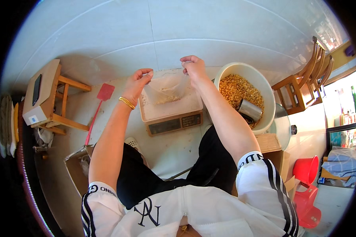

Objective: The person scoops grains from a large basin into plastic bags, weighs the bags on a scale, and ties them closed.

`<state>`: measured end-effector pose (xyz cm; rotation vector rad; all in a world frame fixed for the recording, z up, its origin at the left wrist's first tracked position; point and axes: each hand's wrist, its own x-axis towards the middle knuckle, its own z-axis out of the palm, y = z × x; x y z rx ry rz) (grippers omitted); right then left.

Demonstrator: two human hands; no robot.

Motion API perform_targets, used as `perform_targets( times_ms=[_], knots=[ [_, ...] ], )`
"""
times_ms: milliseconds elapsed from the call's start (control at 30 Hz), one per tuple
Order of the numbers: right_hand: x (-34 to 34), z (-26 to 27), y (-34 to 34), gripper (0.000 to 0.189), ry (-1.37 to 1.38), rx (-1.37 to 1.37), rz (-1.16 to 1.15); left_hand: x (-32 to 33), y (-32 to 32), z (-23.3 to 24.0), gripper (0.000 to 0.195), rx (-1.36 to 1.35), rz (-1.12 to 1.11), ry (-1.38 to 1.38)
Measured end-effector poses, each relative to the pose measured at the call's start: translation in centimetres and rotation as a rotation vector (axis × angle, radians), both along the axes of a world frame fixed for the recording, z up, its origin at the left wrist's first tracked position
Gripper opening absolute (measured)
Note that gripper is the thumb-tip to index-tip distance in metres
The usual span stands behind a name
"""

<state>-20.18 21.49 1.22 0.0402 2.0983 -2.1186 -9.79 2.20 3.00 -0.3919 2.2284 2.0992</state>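
Observation:
A thin clear plastic bag with some pale yellow bits at its bottom hangs over the tray of an electronic scale. My left hand pinches the bag's left edge between thumb and fingers. At the opposite edge, higher up, my right hand holds the bag with bent fingers. Right of the scale stands a white plastic tub of yellow kernels, apparently dried corn. A metal cup-shaped scoop lies on the kernels. Whether the bag's bottom touches the tray cannot be told.
Left are a pink fly swatter and a wooden stool bearing cardboard and a phone. A cardboard box stands by my left leg. Wooden chairs, another box and a red bucket are right. The wall is ahead.

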Motion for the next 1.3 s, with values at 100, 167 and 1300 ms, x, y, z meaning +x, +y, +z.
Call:
perform_targets(
  times_ms=[100,167,1300],
  knots=[
    [-0.7,-1.4,0.9,0.024,0.035,0.145,0.134,-0.9,-1.8,-2.9,0.033,-0.217,0.017,-0.024],
    [-1.7,-3.0,2.1,0.026,0.056,0.318,0.153,-1.7,-1.6,-3.7,0.036,-0.405,-0.005,-0.071],
    [4.2,-6.7,-5.8,0.032,0.028,0.49,0.474,-1.6,-0.9,-5.2,0.035,-0.831,-0.25,-0.012]
  ],
)
